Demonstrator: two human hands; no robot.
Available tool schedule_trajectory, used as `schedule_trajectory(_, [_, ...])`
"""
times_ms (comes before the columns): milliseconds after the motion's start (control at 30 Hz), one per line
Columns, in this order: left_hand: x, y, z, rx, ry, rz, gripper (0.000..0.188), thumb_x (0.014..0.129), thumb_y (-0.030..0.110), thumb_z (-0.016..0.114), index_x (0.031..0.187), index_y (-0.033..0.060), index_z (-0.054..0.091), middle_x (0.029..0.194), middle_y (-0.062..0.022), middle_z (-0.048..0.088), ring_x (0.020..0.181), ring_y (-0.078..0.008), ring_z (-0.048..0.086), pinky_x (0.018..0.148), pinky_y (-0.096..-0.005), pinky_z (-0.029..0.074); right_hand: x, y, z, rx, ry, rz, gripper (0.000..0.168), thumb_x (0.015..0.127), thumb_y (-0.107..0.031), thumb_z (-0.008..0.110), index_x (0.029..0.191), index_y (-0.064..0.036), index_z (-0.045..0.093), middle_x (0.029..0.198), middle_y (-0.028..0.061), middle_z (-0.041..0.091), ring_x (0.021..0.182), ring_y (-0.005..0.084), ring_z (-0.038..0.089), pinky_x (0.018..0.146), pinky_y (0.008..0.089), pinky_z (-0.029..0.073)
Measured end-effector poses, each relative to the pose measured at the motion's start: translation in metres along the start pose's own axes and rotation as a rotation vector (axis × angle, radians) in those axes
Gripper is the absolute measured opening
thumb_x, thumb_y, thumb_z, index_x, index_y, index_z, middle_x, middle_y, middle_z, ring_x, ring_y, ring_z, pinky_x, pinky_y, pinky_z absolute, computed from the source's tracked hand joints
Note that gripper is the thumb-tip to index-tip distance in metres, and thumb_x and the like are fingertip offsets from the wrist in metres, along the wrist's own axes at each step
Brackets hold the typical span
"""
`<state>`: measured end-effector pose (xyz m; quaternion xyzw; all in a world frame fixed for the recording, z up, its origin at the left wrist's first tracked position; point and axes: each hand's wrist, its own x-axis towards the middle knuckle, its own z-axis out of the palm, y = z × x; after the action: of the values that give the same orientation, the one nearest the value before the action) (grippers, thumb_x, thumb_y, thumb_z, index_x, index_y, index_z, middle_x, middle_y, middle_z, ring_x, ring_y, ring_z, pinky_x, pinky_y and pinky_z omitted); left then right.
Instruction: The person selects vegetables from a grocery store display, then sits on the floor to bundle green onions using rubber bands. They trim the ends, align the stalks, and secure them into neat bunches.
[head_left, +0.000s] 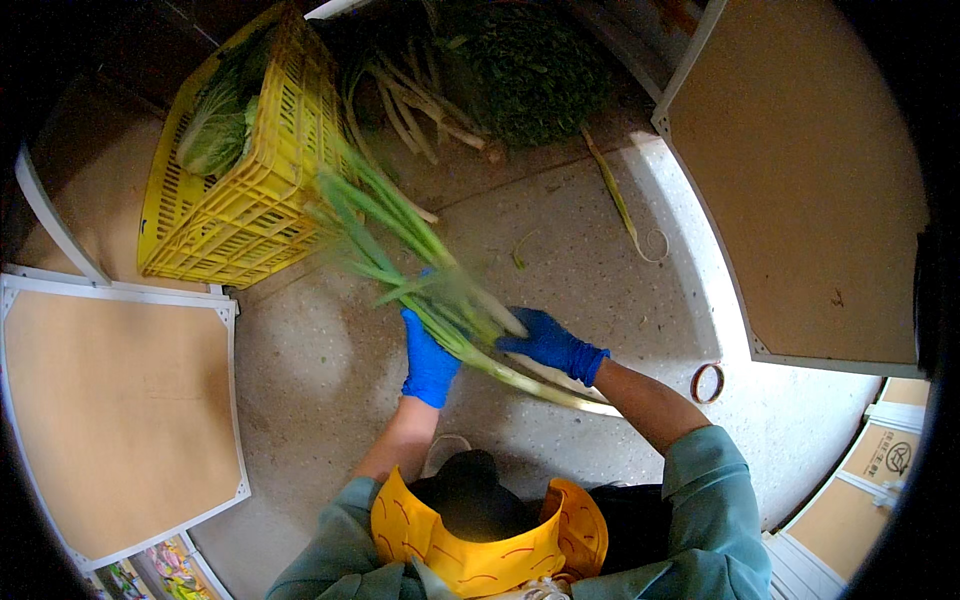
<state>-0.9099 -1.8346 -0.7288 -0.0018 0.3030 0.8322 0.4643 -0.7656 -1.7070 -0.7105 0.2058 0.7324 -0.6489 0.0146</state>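
Note:
Several long green onions (420, 232) with green tops and pale stems stretch diagonally across the middle of the view, their leaves blurred and reaching toward a yellow plastic crate (300, 217). My left hand (431, 360), in a blue glove, holds the stalks from below, around their middle. Further along toward the pale root ends, my right hand (551, 341), also blue-gloved, is closed around part of the bunch. Some white stems pass beneath my right wrist. Fingers of both hands are partly hidden by the stalks.
Napa cabbage (214, 139) lies in the crate. More green onions (409, 105) and a dark leafy heap (536, 75) lie on the speckled floor beyond. A yellowed leaf (611, 184) and a tape roll (707, 383) are at right. Tan panels (120, 420) stand at both sides.

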Motion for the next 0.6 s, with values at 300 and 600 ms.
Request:
schedule_trajectory(300, [-0.006,-0.01,-0.007,0.555,0.087,-0.057,0.041,0.082,0.009,0.057,0.12,0.0029,0.044,0.113,-0.0055,0.05,0.101,-0.0152,0.048,0.088,-0.0293,0.039,0.0,0.007,-0.011,-0.102,0.066,-0.074,0.038,0.081,-0.032,0.056,0.106,-0.003,0.054,0.098,0.0189,0.059,0.091,0.0273,0.058,0.08,0.036,0.043])
schedule_trajectory(600, [-0.006,-0.02,0.005,0.871,0.096,0.161,0.039,0.08,0.004,0.058,0.117,0.0013,0.047,0.108,-0.0042,0.052,0.095,-0.014,0.049,0.083,-0.028,0.041,-0.003,-0.004,-0.017,0.016,0.102,0.003,0.042,0.084,-0.025,0.055,0.117,0.001,0.048,0.114,0.017,0.054,0.102,0.0201,0.051,0.09,0.0316,0.038])
